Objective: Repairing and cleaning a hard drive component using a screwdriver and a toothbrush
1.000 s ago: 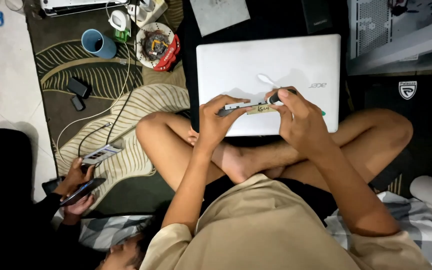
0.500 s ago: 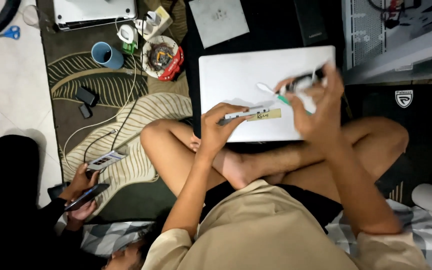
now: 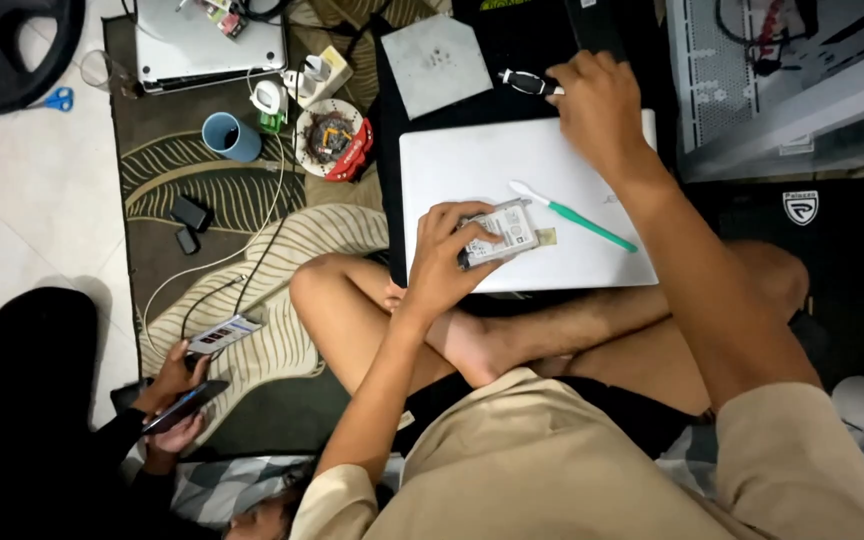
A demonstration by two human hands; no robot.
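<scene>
Left hand (image 3: 447, 262) grips hard drive (image 3: 500, 234) on laptop (image 3: 472, 165)

A home floor turned repair spot: pale tiled floor (image 3: 22, 230), a dark leaf-patterned rug (image 3: 202, 210), a closed white laptop (image 3: 512, 170), a blue mug (image 3: 230, 137), tangled white cables (image 3: 252, 240) and a perforated white computer case (image 3: 782, 70).

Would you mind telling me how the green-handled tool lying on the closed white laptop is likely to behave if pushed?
The green-handled tool looks thin and light, so it would probably slide easily on the smooth lid of the white laptop. Its slim handle may roll sideways. The pale tip appears narrow, perhaps slightly flexible.
</scene>
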